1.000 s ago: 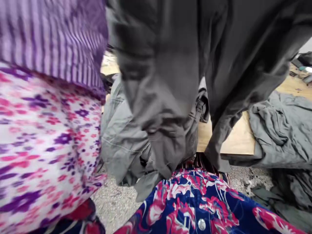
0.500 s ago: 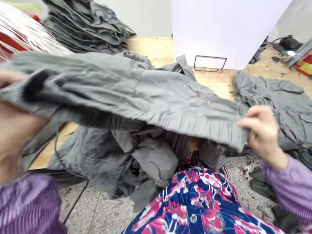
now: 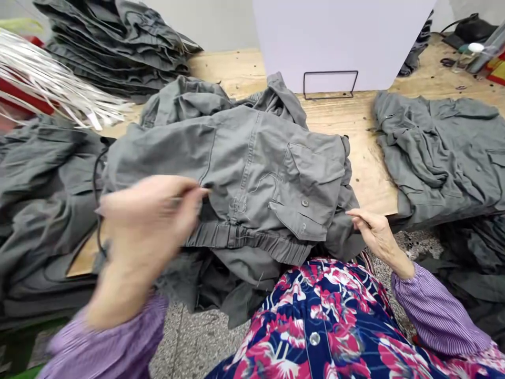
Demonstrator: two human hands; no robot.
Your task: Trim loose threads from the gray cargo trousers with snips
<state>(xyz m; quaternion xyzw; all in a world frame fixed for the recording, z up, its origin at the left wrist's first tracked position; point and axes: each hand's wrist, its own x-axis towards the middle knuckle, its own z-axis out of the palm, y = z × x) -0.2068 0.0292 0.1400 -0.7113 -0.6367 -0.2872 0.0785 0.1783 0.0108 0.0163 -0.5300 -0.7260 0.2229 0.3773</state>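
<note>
The left hand point(image 3: 152, 226), blurred, is raised over the left part of the grey garment point(image 3: 232, 142), thumb and forefinger brought together; whether cloth is caught between them cannot be told. The right hand point(image 3: 376, 237) is at the garment's near right side, its thumb and fingertips drawn close beside the grey cloth there, and whether they pinch it is likewise unclear. The garment lies spread between the two hands, its gathered band point(image 3: 248, 239) along the near edge and its flap pockets toward the right. Beneath and behind it is more crumpled grey cloth point(image 3: 185, 97), all on a wooden table point(image 3: 366, 131). To the garment's right, well apart, lies a folded grey piece point(image 3: 445, 147); to its left are a dark cable point(image 3: 96, 173) and a grey heap point(image 3: 47, 200). Beyond its far left side are white strips point(image 3: 55, 79) and a tall stack of grey clothes point(image 3: 118, 42); beyond its far right, a wire frame point(image 3: 330, 72) stands before a white panel point(image 3: 335, 37). Nearer than the garment are the wearer's flowered blue clothing point(image 3: 311, 321) and a speckled floor point(image 3: 189, 342).
</note>
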